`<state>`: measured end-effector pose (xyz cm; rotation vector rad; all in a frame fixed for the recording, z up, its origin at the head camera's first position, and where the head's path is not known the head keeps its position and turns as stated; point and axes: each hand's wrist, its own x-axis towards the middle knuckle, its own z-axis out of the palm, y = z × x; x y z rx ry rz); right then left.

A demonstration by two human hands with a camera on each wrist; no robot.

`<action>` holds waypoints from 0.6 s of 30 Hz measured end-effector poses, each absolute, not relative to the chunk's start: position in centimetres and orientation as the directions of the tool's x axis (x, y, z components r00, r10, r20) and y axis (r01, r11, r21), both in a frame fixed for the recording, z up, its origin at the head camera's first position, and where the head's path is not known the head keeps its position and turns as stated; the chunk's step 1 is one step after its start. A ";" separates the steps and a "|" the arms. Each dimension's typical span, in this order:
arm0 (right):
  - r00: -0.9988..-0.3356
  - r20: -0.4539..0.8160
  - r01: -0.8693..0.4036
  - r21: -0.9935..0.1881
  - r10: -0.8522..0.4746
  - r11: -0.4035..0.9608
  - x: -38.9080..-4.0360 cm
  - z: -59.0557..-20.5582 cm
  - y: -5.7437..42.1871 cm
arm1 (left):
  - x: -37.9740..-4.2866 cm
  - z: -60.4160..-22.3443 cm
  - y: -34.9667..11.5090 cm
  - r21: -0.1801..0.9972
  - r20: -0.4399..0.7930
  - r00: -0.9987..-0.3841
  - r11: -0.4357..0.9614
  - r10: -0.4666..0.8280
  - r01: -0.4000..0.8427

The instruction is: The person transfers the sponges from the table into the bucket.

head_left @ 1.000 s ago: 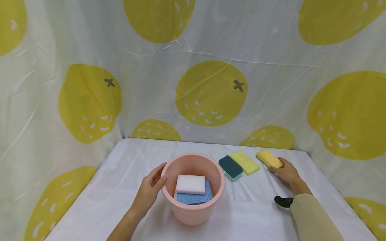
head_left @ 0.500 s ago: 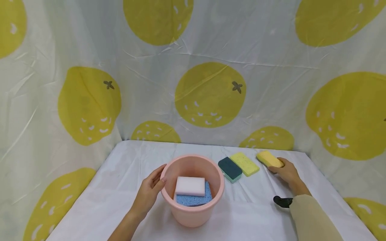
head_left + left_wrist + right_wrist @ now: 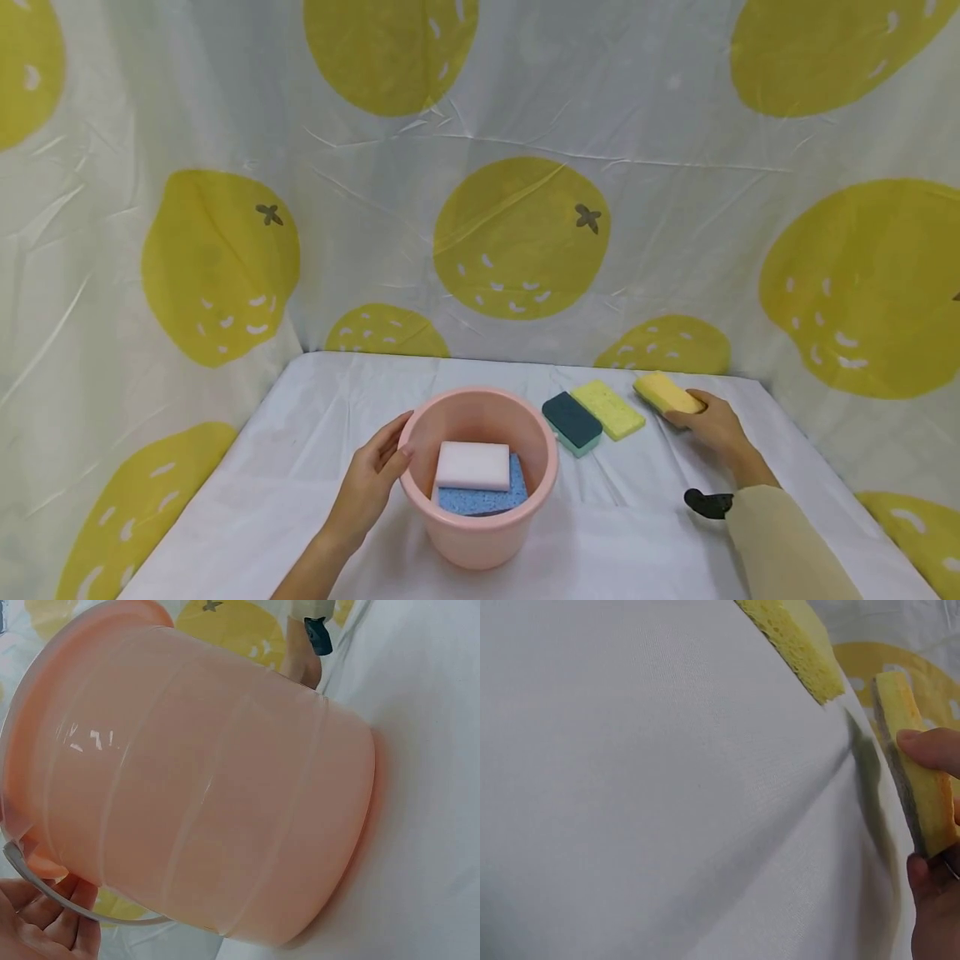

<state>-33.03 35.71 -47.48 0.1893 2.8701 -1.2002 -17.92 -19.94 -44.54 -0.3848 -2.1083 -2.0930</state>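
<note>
A pink bucket stands in front, and my left hand holds its left rim, thumb over the edge. In the left wrist view those fingers lie behind the bucket's pale handle. Inside the bucket a white sponge rests on a blue sponge. At the far right my right hand pinches a yellow scouring sponge between thumb and fingers. The right wrist view shows its grey scouring side turned toward the cloth, with a shadow beneath it.
Right of the bucket lie a sponge with a dark green top and a flat yellow sponge, side by side on the white cloth. A dark strap end sticks out at the right sleeve. Lemon-print curtains enclose the table.
The right hand has tilted and raised the yellow scouring sponge a little. The left hand, bucket and other sponges stay put; the head view has shifted slightly.
</note>
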 end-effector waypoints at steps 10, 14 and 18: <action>-0.995 -0.052 0.101 -0.682 0.090 0.724 -32.7 -46.9 35.9 | -17.9 -44.8 -19.9 0.954 0.301 -0.949 -0.018 0.093 0.300; -0.996 -0.017 0.074 -0.681 0.085 0.729 -32.6 -46.3 35.8 | -18.0 -44.7 -19.9 0.955 0.298 -0.951 -0.012 0.086 0.298; -0.997 0.006 0.050 -0.673 0.074 0.738 -32.4 -45.8 35.6 | -17.9 -44.6 -20.0 0.957 0.288 -0.954 -0.014 0.083 0.288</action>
